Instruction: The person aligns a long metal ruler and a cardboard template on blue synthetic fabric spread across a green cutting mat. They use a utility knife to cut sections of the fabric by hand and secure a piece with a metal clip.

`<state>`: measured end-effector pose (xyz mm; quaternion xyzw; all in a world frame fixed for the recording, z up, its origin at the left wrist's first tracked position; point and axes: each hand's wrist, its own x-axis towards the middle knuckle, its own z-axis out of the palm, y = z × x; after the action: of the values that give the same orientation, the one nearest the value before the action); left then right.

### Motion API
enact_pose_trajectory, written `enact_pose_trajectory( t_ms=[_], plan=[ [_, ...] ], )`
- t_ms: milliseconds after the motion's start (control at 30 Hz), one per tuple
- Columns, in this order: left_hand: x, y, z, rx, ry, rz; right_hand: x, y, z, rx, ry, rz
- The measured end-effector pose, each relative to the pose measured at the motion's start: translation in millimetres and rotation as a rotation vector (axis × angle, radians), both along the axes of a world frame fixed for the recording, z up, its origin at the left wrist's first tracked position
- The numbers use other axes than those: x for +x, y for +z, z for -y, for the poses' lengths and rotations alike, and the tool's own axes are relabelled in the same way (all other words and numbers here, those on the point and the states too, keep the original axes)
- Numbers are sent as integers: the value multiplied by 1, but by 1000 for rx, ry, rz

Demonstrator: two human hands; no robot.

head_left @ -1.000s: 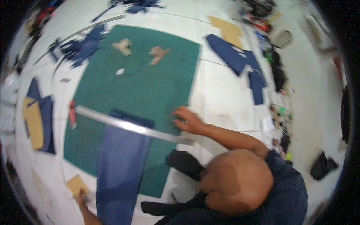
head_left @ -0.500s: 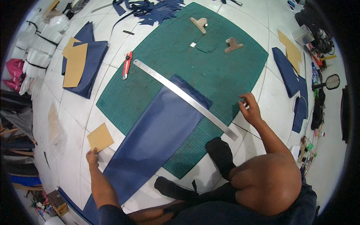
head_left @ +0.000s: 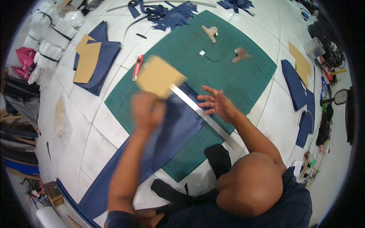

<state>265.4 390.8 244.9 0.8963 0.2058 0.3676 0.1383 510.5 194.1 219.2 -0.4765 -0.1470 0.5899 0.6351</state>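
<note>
The left hand [head_left: 147, 113] is blurred, its fingers bent in close at the near edge of a tan card [head_left: 159, 76]; it has hold of the card there, though the exact grip of thumb and fingers is too smeared to tell. The card, blurred as well, is over the mat [head_left: 251, 72] and hides the far left end of the ruler [head_left: 186, 99]; whether it touches the ruler or is held above it, I cannot tell. The right hand [head_left: 219, 103] is open, fingers spread and slightly curved, with nothing in its hold; it is over the ruler, near the far end of the cloth [head_left: 167, 129], and whether it touches either I cannot tell

The cloth is a long navy strip, its far end on the green mat under the ruler, the rest running off toward the lower left over the white floor [head_left: 99, 121]. The ruler lies aslant across it, its right end past the mat's edge near a black sock [head_left: 218, 157]. A red cutter [head_left: 137, 68] lies on the mat just beside the card. Farther up the mat are two clips [head_left: 210, 33], well apart, with a small white square [head_left: 202, 53] between them. Navy scraps [head_left: 173, 15] lie beyond the mat's far edge
</note>
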Motion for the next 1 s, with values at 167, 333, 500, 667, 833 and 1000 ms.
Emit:
enact_pose_trajectory(
  t_ms=[167,333,500,667,833,1000],
  plan=[
    [75,-33,85,-227,-254,-155,22,-24,-5,-235,-140,283],
    [62,-75,21,-525,60,-101,93,-69,33,-308,-326,522],
    [34,-123,-123,-280,469,-382,129,-77,56,-519,-593,1686],
    [36,-150,-217,-247,737,-625,124,-62,57,-316,-470,1323],
    [20,-160,-231,-206,674,-495,98,-51,34,-223,-328,1157],
    [20,-106,-202,-976,454,-404,67,-36,-4,-105,-41,1017]
  ],
)
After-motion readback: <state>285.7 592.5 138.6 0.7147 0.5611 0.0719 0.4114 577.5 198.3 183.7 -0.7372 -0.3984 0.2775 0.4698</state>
